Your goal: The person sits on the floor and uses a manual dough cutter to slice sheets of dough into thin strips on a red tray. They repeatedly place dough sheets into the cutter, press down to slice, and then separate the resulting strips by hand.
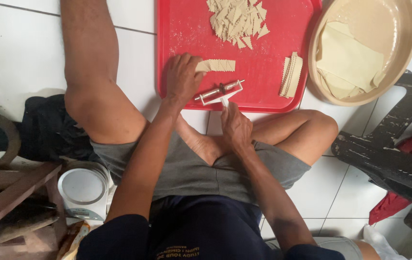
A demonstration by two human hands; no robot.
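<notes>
Dough strip [217,65] with zigzag edges lies on the red tray [186,29], its near end pinned under the left hand [183,77]. Just right of it, the right hand [236,129] grips the handle of a roller cutter [220,91]. Further right sit stacked strips [291,74] and a beige basin [408,58] of dough sheets.

A beige round basin [403,72] holding pale dough sheets [348,60] is seen beside the tray's far corner; a small white kitchen scale [83,190] is set on the white tiled floor [18,53]; dark worn wooden furniture [389,154] is draped with red cloth [398,197].
</notes>
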